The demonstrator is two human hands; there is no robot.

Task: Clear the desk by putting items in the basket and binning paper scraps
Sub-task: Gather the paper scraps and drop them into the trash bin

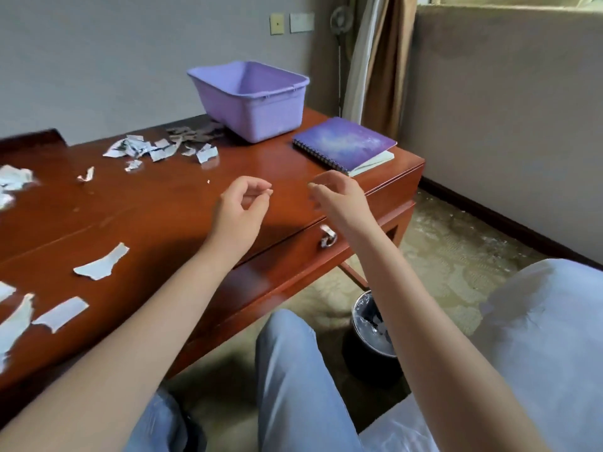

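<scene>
A purple plastic basket (261,115) stands at the far side of the red-brown desk (254,164). To its right lies a purple spiral notebook (346,143) near the desk's right corner. Torn paper scraps (156,148) are scattered left of the basket, with more scraps (101,264) along the near left edge. My left hand (243,203) hovers over the desk's front middle with fingers curled apart and nothing in it. My right hand (336,194) hangs beside it, fingers loosely spread and blurred, holding nothing. It is just short of the notebook.
A black bin (372,324) with a clear liner stands on the carpet under the desk's right end. A drawer handle (328,238) sits on the desk front. My knees and a white cushion (548,321) fill the lower right.
</scene>
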